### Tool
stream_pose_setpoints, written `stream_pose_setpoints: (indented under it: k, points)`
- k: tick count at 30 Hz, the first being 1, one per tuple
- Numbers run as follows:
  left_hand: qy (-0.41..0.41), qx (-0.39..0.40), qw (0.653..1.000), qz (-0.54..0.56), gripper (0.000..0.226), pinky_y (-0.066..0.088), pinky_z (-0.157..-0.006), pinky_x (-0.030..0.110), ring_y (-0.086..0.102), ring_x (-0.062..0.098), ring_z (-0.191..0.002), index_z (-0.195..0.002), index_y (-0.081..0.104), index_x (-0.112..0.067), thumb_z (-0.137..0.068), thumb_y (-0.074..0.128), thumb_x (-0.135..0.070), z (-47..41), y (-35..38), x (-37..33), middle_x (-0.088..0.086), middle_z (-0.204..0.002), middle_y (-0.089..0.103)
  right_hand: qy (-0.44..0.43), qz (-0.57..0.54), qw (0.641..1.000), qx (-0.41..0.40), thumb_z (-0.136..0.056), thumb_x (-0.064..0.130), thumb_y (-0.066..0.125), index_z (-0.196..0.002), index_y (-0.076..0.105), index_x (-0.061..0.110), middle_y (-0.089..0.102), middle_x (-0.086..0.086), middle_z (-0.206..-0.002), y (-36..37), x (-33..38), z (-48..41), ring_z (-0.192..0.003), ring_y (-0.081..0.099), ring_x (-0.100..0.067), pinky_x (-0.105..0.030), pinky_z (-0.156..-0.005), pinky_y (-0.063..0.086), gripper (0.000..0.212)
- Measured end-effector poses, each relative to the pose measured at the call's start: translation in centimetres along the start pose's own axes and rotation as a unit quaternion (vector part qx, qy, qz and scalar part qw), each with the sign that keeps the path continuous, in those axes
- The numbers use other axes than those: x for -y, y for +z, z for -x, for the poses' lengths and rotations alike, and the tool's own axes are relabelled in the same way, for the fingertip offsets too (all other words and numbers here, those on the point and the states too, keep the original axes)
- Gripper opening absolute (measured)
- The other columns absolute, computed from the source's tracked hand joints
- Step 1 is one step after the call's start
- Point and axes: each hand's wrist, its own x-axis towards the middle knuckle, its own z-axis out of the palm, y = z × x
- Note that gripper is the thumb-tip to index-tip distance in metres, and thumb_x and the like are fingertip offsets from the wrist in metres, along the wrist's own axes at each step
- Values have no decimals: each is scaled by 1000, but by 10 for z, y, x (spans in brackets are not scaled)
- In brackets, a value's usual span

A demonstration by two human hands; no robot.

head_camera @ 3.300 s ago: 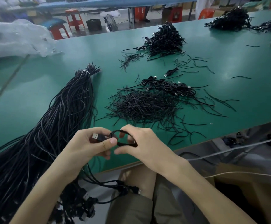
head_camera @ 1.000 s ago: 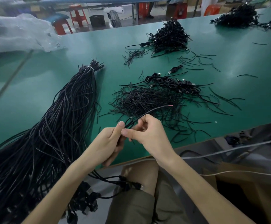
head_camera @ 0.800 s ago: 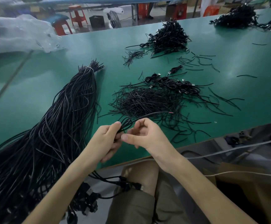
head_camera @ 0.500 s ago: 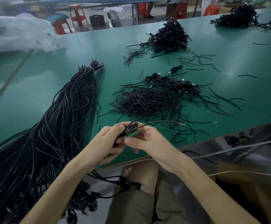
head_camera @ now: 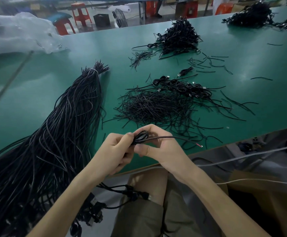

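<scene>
Both my hands meet over the near edge of the green table [head_camera: 36,93]. My left hand [head_camera: 112,152] and my right hand [head_camera: 158,144] together grip a small coil of black cable [head_camera: 141,136]. The cable's free end [head_camera: 182,139] sticks out to the right past my right hand and ends in a red and white stripped tip. A loose heap of short black ties [head_camera: 156,106] lies just beyond my hands. Behind it sits a row of coiled cables with USB plugs [head_camera: 183,87].
A long thick bundle of black cables [head_camera: 57,134] runs down the left side and hangs off the table edge by my left arm. More cable piles [head_camera: 178,37] sit at the back, with a clear plastic bag [head_camera: 19,33] at far left. Cardboard boxes [head_camera: 259,190] stand below right.
The cable went from one open loop with a USB plug in my left hand to a tight small coil. Its free end has swung lower and to the right. My hands dropped slightly towards me.
</scene>
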Motion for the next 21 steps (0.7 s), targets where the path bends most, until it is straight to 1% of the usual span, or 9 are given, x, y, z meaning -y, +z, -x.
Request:
stream_pose_setpoints:
  k: [2, 4, 7, 9, 12, 15, 16, 19, 21]
  points:
    - [-8, 2, 1000, 9, 51, 19, -35, 13, 15, 11, -32, -51, 42, -26, -99, 40, -42, 1, 0, -1, -5, -44, 29, -20, 26, 999, 0, -83, 24, 84, -107, 68, 21, 73, 1, -104, 1, 0, 0, -104, 68, -21, -47, -93, 55, 29]
    - [-14, 9, 1000, 15, 46, 18, -35, 13, 14, 11, -33, -54, 40, -22, -95, 40, -43, 1, 0, -1, -4, -44, 28, -24, 46, 999, -13, -80, 26, 85, -101, 67, 23, 73, 1, -99, 1, 0, 1, -99, 69, -21, -51, -90, 55, 27]
    - [-15, 6, 1000, 8, 46, 18, -35, 14, 13, 10, -32, -57, 40, -15, -94, 40, -42, 1, -1, 0, -3, -44, 26, -18, 105, 994, -23, -82, 42, 82, -95, 62, 25, 71, 5, -95, 2, -3, 3, -94, 66, -16, -42, -84, 53, 30]
    - [-12, -4, 1000, 0, 46, 18, -35, 14, 14, 10, -32, -55, 37, -17, -94, 41, -41, 2, -1, 2, -4, -44, 25, -13, 156, 988, -15, -84, 53, 76, -95, 58, 26, 69, 7, -94, 3, -5, 5, -92, 63, -14, -41, -82, 51, 34]
    - [-11, -11, 1000, -11, 46, 19, -36, 14, 15, 11, -34, -50, 37, -25, -94, 42, -38, 2, -2, 3, -5, -45, 25, -20, 173, 984, 21, -94, 44, 70, -99, 59, 27, 67, 9, -93, 6, -7, 5, -90, 62, -13, -41, -81, 51, 21]
    - [-18, -3, 1000, -20, 49, 19, -37, 15, 15, 13, -36, -44, 42, -25, -92, 41, -34, 4, -3, 1, -5, -45, 25, -31, 155, 987, 27, -95, 34, 71, -99, 63, 21, 68, 5, -87, 7, -7, 4, -84, 65, -19, -45, -78, 51, 16]
    - [-20, -5, 1000, -20, 47, 18, -38, 15, 15, 13, -36, -45, 39, -25, -91, 42, -33, 4, -4, 0, -4, -45, 25, -41, 159, 986, 23, -95, 33, 72, -98, 64, 18, 68, 3, -84, 7, -8, 4, -81, 65, -19, -43, -75, 51, 16]
    - [-20, -10, 1000, -17, 44, 18, -39, 15, 14, 13, -37, -47, 37, -24, -89, 43, -32, 5, -4, -1, -1, -45, 25, -68, 137, 988, 8, -94, 25, 72, -90, 66, 17, 67, 4, -78, 9, -8, 4, -73, 62, -13, -22, -65, 46, 10]
    - [-16, -12, 1000, -2, 45, 17, -39, 14, 15, 12, -34, -44, 41, -25, -89, 43, -32, 6, -2, -2, -2, -44, 25, -80, 95, 992, -13, -94, 19, 73, -86, 69, 19, 67, 7, -75, 11, -9, 7, -70, 63, -10, -18, -66, 45, 8]
